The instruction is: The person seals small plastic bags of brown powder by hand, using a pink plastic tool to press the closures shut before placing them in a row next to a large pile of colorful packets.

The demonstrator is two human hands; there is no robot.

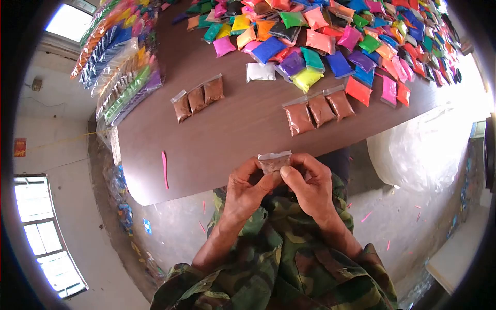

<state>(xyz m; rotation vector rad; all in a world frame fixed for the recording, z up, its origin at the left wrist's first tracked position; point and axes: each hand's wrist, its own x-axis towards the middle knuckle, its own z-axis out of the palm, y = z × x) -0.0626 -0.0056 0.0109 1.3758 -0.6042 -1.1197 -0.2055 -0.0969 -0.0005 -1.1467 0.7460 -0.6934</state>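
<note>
Between both hands, just past the table's near edge, is a small clear bag (274, 161) with brownish content, its pale top strip facing up. My left hand (248, 187) pinches its left side, and my right hand (309, 185) pinches its right side with the thumb across the front. Beyond them on the brown table (243, 129), a group of three brown packets (198, 98) lies to the left. Another three brown packets (319, 110) lie side by side to the right. A pink plastic stick (165, 169) rests on the table's left part.
Many colourful packets (268, 49) are piled across the table's far side. Stacked bags of coloured packets (124, 77) stand at the far left. A large translucent plastic bag (423, 150) is beside the table's right edge. Pink sticks and scraps lie on the floor.
</note>
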